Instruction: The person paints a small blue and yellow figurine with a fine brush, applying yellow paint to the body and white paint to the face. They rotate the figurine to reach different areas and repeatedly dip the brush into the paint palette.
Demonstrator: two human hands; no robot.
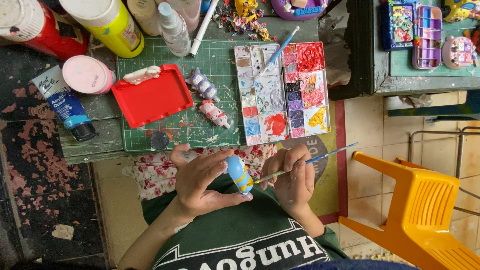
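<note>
My left hand [200, 180] grips a small blue figure with yellow stripes [239, 173] over my lap. My right hand [290, 175] holds a thin blue paintbrush [320, 159], and its tip touches the figure's right side. On the green cutting mat [220, 60] above lie a purple figure [202, 85], a pink figure [215, 114] and a red tray [152, 95]. A paint palette [282, 90] with red, purple, yellow and blue paint sits to the right, with a second brush [277, 52] resting on it.
Paint bottles stand along the back left: a red one [37, 25], a yellow one [112, 22], a clear one [174, 30]. A blue paint tube [65, 102] and a pink jar [87, 75] lie left. An orange plastic chair [415, 210] stands at right.
</note>
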